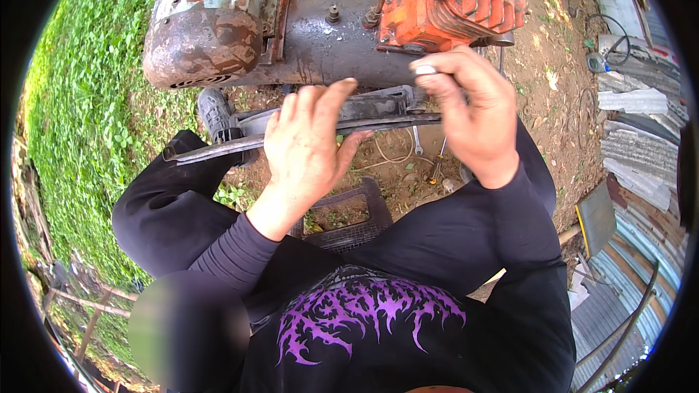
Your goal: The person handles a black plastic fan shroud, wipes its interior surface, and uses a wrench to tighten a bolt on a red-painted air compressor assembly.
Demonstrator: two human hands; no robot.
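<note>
My left hand (302,135) grips a long, dark, slightly curved metal piece (211,151), which lies crosswise above my knees. Its thumb is below the edge and its fingers are over the top. My right hand (477,113) is raised at that piece's right end, with thumb and index finger pinched on a small white object (424,70). The object is too small to tell its kind. Just beyond both hands lies an air compressor with a dark tank (328,36), an orange finned pump head (459,11) and a rusty, pale blue motor (207,25).
A wrench (417,141) and a screwdriver (436,169) lie on the dirt below my right hand. A black stool-like frame (371,207) shows between my legs. Corrugated metal sheets (637,153) are stacked along the right. Grass (95,102) covers the left side.
</note>
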